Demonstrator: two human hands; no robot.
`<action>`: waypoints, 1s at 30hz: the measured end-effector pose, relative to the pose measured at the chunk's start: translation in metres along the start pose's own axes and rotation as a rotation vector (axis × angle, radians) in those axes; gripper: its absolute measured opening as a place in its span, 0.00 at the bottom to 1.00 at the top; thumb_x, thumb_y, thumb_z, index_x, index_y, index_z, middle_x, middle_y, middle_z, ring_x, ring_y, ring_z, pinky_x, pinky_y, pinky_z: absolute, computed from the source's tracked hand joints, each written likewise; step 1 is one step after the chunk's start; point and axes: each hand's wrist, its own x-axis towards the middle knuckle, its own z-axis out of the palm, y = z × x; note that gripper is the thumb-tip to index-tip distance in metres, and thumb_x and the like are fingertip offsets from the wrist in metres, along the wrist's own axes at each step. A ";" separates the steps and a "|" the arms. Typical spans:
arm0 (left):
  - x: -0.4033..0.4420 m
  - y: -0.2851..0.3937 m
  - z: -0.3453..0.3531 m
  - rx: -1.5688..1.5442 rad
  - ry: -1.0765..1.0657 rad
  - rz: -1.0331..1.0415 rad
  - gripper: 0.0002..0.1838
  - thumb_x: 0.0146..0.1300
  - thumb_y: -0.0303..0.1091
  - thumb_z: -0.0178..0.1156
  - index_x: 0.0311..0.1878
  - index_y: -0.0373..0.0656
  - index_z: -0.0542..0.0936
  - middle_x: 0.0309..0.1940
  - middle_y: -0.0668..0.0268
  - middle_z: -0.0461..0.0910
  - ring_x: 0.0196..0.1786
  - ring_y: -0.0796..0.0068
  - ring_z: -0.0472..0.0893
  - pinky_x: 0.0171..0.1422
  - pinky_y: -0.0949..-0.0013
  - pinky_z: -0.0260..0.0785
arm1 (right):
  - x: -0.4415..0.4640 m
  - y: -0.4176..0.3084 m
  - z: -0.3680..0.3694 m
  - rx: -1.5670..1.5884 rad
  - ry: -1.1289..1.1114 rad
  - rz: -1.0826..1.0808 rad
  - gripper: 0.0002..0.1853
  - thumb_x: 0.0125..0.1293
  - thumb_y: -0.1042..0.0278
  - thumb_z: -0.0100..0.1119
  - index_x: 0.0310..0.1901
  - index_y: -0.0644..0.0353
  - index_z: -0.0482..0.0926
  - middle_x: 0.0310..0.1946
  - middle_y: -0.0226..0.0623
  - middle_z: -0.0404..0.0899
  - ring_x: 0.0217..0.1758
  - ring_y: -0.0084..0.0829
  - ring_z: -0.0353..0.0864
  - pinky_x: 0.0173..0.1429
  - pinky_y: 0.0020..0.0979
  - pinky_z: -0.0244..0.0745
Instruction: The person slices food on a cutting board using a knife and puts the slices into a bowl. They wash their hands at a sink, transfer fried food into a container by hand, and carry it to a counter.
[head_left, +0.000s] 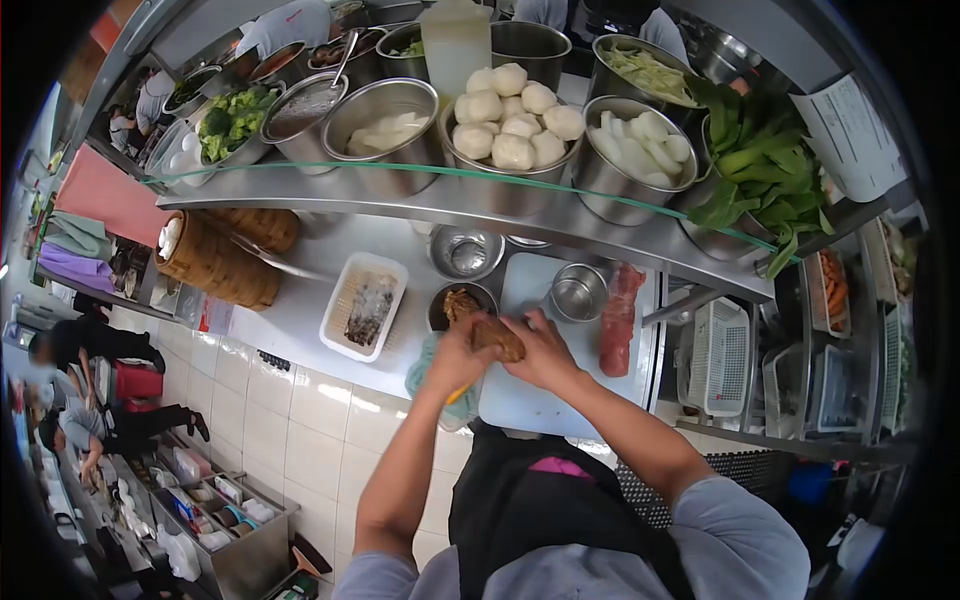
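Note:
In the head view my left hand [458,358] and my right hand [543,352] are close together over the left side of a white cutting board [540,405]. Their fingers are closed around a brown piece of meat [500,340], which looks cooked or marinated. Just beyond my left hand is a dark-looking metal bowl [436,312] with more brown meat [461,302] in it. A long slab of raw red meat [620,320] lies along the board's right side. Between it and my right hand stands a small steel pot [579,292].
Left of the hands is a white basket [363,306] of greyish food. A steel bowl [466,253] stands behind. A steel shelf [470,215] with several vegetable pots overhangs the worktop. Bamboo steamers [222,262] stand farther left. A green cloth [425,370] hangs at the front edge.

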 end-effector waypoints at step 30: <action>0.032 -0.017 -0.066 0.403 0.088 -0.057 0.31 0.66 0.24 0.59 0.74 0.40 0.68 0.52 0.40 0.84 0.56 0.36 0.83 0.60 0.45 0.75 | 0.051 0.022 0.071 0.957 -0.038 0.820 0.06 0.61 0.76 0.61 0.38 0.59 0.75 0.33 0.33 0.76 0.33 0.30 0.82 0.36 0.36 0.90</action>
